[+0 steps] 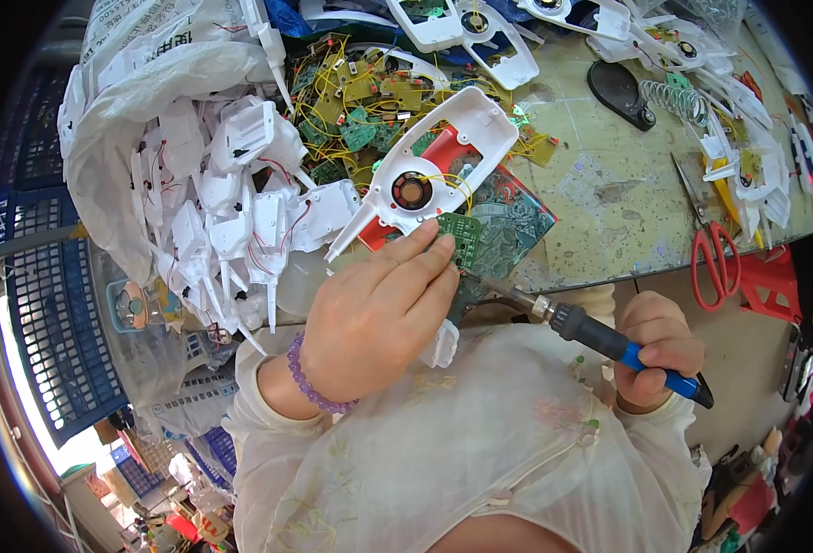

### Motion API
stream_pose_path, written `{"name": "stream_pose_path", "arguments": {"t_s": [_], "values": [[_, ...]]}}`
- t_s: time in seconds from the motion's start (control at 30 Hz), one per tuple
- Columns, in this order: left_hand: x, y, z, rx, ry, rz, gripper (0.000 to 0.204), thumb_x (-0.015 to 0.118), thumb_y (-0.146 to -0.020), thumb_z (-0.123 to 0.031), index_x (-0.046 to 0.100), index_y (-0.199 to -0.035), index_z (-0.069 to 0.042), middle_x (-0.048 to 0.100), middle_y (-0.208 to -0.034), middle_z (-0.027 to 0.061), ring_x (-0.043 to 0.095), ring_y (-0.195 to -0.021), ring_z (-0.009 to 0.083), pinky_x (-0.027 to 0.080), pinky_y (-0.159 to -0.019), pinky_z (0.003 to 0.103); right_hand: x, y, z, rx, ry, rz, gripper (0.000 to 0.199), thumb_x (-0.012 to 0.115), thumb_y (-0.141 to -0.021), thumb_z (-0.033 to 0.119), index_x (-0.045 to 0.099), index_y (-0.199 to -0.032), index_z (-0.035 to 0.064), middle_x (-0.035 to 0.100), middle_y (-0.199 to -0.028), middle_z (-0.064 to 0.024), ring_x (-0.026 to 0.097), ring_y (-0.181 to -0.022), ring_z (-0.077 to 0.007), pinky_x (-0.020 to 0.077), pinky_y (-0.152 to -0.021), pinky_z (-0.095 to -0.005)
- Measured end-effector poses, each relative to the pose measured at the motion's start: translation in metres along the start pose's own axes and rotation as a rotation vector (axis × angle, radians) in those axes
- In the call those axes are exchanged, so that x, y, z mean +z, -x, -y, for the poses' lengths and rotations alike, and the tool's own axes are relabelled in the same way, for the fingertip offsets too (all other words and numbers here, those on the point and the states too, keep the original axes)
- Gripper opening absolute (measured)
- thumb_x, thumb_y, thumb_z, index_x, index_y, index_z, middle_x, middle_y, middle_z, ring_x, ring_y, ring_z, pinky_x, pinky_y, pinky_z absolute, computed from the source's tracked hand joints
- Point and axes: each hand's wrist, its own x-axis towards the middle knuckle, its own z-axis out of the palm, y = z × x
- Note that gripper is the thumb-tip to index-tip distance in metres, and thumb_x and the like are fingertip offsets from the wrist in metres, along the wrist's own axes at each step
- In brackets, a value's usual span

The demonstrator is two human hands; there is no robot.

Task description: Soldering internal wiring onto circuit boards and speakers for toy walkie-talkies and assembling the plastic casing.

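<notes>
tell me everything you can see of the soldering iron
The soldering iron is pen-shaped, with a narrow metal shaft, a silvery collar, a ridged black grip and a blue rear section ending in black; the handle looks like plastic. The right hand holds it by the blue part. It slants up and leftward, its tip at the lower edge of the green circuit board; whether they touch is unclear.

The person wears a sheer off-white top point(443, 442) with long sleeves point(263, 433) and faint pink and green flowers point(558, 408), and a bracelet point(308, 391) of round purple beads encircles the left wrist point(285, 392).
</notes>
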Motion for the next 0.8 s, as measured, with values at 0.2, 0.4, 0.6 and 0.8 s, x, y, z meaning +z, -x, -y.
{"name": "stream_pose_path", "arguments": {"t_s": [0.2,0.4,0.6,0.8], "values": [[0.0013,0.0010,0.0010,0.006,0.000,-0.002,0.026,0.070,-0.065,-0.001,0.064,-0.091,-0.001,0.065,-0.099,0.0120,0.064,-0.097,0.0299,0.055,-0.072,0.033,-0.0021,0.0004,-0.0063,0.004,-0.057,-0.034,0.026,0.058,-0.089,0.029,0.049,-0.087,0.0044,0.053,-0.063,-0.0072,0.047,-0.047,-0.0184,0.0373,-0.042,-0.0307],[-0.0006,0.0000,0.0010,0.005,0.017,0.007,0.026,0.069,-0.065,-0.001,0.064,-0.091,0.000,0.065,-0.100,0.0123,0.064,-0.096,0.0302,0.055,-0.072,0.034,-0.0029,-0.0021,-0.0073,0.076,-0.045,-0.057,0.028,0.057,-0.089,0.030,0.045,-0.089,0.0053,0.053,-0.062,-0.0083,0.045,-0.047,-0.0187,0.0378,-0.043,-0.0312],[-0.0023,-0.0014,0.0005,-0.013,0.033,0.031,0.026,0.069,-0.065,-0.001,0.064,-0.091,0.000,0.064,-0.100,0.0125,0.064,-0.096,0.0301,0.055,-0.073,0.034,-0.0040,-0.0013,-0.0077,0.066,-0.055,-0.091,0.028,0.056,-0.090,0.031,0.045,-0.089,0.0055,0.053,-0.062,-0.0083,0.045,-0.047,-0.0186,0.0375,-0.043,-0.0311],[-0.0036,-0.0026,-0.0011,-0.023,0.026,0.044,0.026,0.069,-0.065,-0.001,0.063,-0.091,0.000,0.064,-0.100,0.0121,0.064,-0.097,0.0302,0.055,-0.074,0.034,-0.0030,-0.0004,-0.0088,0.056,-0.063,-0.058,0.029,0.057,-0.089,0.032,0.045,-0.088,0.0057,0.053,-0.063,-0.0084,0.045,-0.048,-0.0186,0.0376,-0.043,-0.0309]]}}
